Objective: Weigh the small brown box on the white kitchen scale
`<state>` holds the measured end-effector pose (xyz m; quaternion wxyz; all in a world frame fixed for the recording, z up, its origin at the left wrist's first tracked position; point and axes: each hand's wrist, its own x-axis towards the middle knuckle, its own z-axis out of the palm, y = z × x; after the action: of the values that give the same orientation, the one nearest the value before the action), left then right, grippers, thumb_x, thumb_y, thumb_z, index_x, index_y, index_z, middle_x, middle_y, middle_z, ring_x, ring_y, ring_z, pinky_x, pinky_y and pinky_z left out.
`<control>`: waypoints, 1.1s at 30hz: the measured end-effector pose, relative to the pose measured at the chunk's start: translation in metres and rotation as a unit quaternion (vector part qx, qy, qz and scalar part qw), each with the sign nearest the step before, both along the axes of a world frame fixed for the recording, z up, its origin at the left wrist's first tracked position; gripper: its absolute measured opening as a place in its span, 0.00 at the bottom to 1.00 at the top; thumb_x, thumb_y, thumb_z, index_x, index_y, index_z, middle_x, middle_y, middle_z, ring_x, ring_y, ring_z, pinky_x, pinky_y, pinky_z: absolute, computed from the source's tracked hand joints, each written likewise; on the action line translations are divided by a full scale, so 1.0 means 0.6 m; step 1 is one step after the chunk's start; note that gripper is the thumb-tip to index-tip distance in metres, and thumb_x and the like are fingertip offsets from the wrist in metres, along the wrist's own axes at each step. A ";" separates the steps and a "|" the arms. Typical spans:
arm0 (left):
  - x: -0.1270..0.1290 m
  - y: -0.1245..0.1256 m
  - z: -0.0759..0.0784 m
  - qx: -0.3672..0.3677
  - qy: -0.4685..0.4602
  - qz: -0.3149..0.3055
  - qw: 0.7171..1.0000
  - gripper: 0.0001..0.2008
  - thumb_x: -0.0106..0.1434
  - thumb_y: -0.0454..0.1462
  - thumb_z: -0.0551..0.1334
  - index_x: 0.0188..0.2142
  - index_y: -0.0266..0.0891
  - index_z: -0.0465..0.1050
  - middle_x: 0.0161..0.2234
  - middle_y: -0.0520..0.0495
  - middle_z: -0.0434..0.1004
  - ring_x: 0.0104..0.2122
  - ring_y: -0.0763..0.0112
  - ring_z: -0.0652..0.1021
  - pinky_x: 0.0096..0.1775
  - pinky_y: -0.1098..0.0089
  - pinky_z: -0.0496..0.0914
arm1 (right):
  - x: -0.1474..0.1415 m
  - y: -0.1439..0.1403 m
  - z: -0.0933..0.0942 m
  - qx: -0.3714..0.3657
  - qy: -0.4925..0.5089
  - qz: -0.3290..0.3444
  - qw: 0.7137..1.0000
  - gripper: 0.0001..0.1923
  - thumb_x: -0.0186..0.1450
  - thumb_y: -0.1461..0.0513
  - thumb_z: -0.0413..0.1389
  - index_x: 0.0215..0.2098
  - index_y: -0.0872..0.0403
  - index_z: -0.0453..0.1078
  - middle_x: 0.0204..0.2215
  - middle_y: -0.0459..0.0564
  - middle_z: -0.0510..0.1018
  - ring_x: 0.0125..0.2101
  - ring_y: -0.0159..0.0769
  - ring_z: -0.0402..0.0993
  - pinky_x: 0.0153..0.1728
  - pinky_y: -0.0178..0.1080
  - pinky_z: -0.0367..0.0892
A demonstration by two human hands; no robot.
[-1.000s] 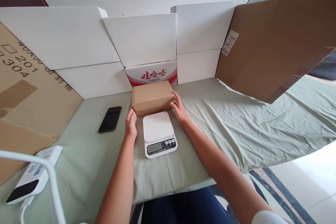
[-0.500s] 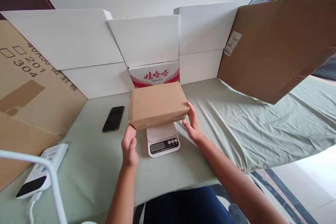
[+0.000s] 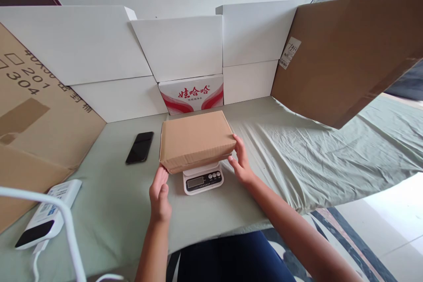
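Head view. A brown box point(image 3: 195, 139) lies flat on a white scale point(image 3: 202, 179), covering the platform so that only the front strip with display and buttons shows. The left hand point(image 3: 159, 194) is at the box's near-left corner, fingers extended and fingertips touching the lower edge; the right hand point(image 3: 241, 162) is spread against the right end, palm toward the cardboard. Neither hand is closed around the box; whether they bear any of its weight cannot be told from this angle. As far as this view shows, the box is set on the scale but the hands are not yet clear of it; the display is too small to read.

Surroundings. A black phone point(image 3: 139, 147) lies to the left on the green cloth point(image 3: 297, 150), well apart from the scale. A white device point(image 3: 44, 220) rests at the near-left edge. White boxes point(image 3: 178, 46) and a red-printed carton point(image 3: 192, 93) stand behind; brown cardboard sheets point(image 3: 350, 53) flank both sides.
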<state>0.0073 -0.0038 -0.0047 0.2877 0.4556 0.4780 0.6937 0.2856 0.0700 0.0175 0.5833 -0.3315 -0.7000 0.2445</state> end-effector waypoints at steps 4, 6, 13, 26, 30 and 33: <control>0.001 -0.001 -0.003 -0.007 -0.003 0.003 1.000 0.43 0.63 0.60 0.63 0.67 0.33 0.71 0.64 0.27 0.75 0.70 0.37 0.65 0.69 0.40 0.60 | 0.000 -0.001 0.002 -0.010 -0.014 -0.011 1.000 0.36 0.75 0.43 0.49 0.75 0.46 0.51 0.65 0.59 0.65 0.64 0.52 0.65 0.64 0.56 0.68; 0.001 -0.001 -0.003 -0.014 -0.003 0.008 1.000 0.43 0.63 0.61 0.63 0.66 0.32 0.72 0.63 0.27 0.75 0.70 0.36 0.66 0.69 0.41 0.60 | 0.000 -0.002 0.004 -0.013 -0.022 -0.014 1.000 0.35 0.75 0.43 0.48 0.75 0.45 0.51 0.66 0.59 0.65 0.64 0.52 0.65 0.63 0.56 0.69; 0.008 0.002 0.012 0.023 -0.006 0.049 0.999 0.41 0.66 0.59 0.61 0.68 0.34 0.70 0.68 0.29 0.70 0.70 0.41 0.68 0.69 0.45 0.61 | 0.004 0.006 0.007 0.008 0.001 -0.033 0.999 0.35 0.75 0.42 0.49 0.76 0.38 0.49 0.67 0.58 0.60 0.64 0.53 0.67 0.59 0.58 0.71; 0.006 0.007 0.002 -0.028 0.000 0.024 0.999 0.43 0.63 0.62 0.61 0.64 0.32 0.73 0.63 0.29 0.76 0.70 0.40 0.66 0.69 0.47 0.61 | 0.004 0.009 0.005 -0.041 0.012 -0.012 0.999 0.34 0.75 0.42 0.48 0.76 0.38 0.51 0.68 0.58 0.63 0.65 0.53 0.67 0.61 0.57 0.70; 0.009 0.006 0.005 -0.029 0.012 0.017 0.999 0.42 0.65 0.62 0.60 0.65 0.33 0.72 0.63 0.29 0.75 0.69 0.42 0.69 0.68 0.48 0.62 | 0.003 0.009 0.004 -0.046 0.007 0.001 0.999 0.35 0.75 0.41 0.49 0.76 0.39 0.52 0.70 0.57 0.63 0.66 0.52 0.65 0.63 0.58 0.69; 0.010 0.007 0.005 -0.023 0.018 0.013 0.999 0.41 0.65 0.61 0.59 0.66 0.33 0.72 0.62 0.30 0.76 0.67 0.43 0.72 0.68 0.49 0.63 | 0.002 0.009 0.003 -0.054 0.012 0.006 0.998 0.35 0.75 0.41 0.49 0.76 0.39 0.51 0.71 0.56 0.62 0.67 0.52 0.64 0.64 0.59 0.67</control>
<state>0.0131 0.0004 -0.0019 0.2806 0.4548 0.5049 0.6778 0.2870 0.0754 0.0191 0.5718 -0.3554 -0.6805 0.2892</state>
